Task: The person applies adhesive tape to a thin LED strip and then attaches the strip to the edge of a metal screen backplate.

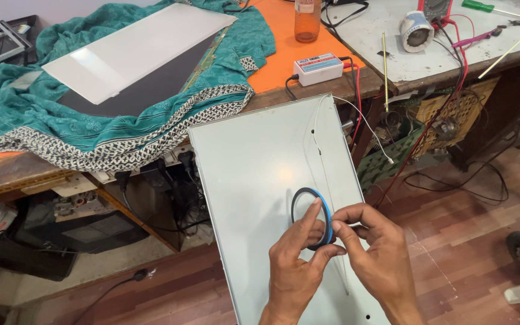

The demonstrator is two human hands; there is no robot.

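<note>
We are pinching a roll of blue tape (310, 218) with our left hand (296, 265), the forefinger lying across the ring's open middle and the thumb closing under its lower edge. Our right hand (374, 253) is meeting it at 3 o'clock, fingertips pressed together on the roll's right rim. The roll is sitting low on a pale grey metal panel (254, 174), which is leaning up toward 12 o'clock against the edge of the table (308, 90). Thin white wires (320, 138) are trailing down the panel to the roll. At 12 o'clock a small white box (318, 68) with leads is resting on the orange table top, with an amber bottle (307, 19) beyond it. At 10 o'clock a teal patterned cloth (151, 120) is lying under a white sheet (136, 48).
</note>
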